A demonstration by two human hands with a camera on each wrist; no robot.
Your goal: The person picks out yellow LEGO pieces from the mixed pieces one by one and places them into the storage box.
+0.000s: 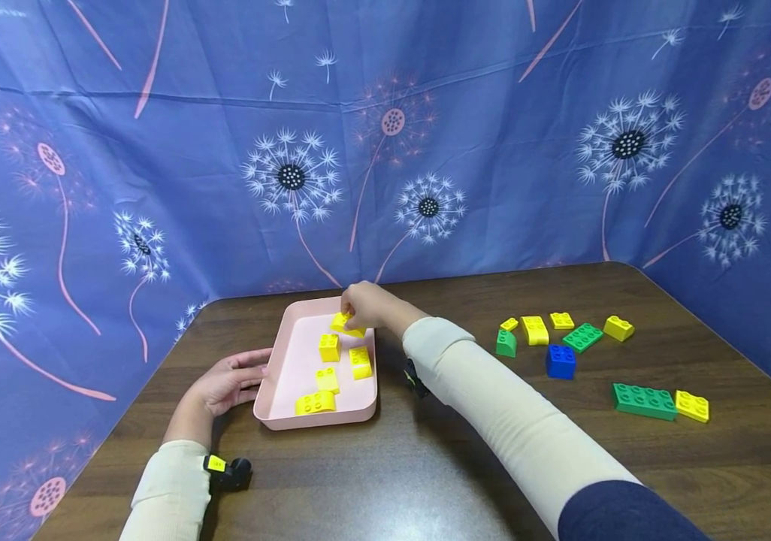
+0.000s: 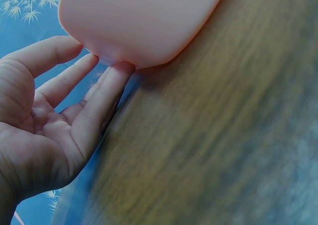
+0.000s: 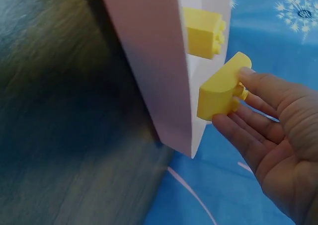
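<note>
A pink tray (image 1: 352, 415) lies on the table with several yellow toy bricks in it, among them one yellow brick (image 1: 329, 348) near its middle. At the tray's far right corner, my right hand (image 1: 373, 304) pinches a curved yellow toy brick (image 3: 224, 88) between thumb and fingertips. In the right wrist view its studs face the palm, and another yellow brick (image 3: 202, 34) shows past the tray wall (image 3: 149, 61). My left hand (image 1: 231, 382) touches the tray's left side with its fingers extended. The left wrist view shows those fingertips against the tray's outer wall (image 2: 134, 26).
Right of the tray, loose bricks lie on the wooden table (image 1: 426, 466): a blue one (image 1: 560, 361), a long green one (image 1: 644, 401), a flat green one (image 1: 583, 337), a small curved green one (image 1: 506, 343) and several yellow ones. A blue dandelion-print cloth (image 1: 494, 150) hangs behind.
</note>
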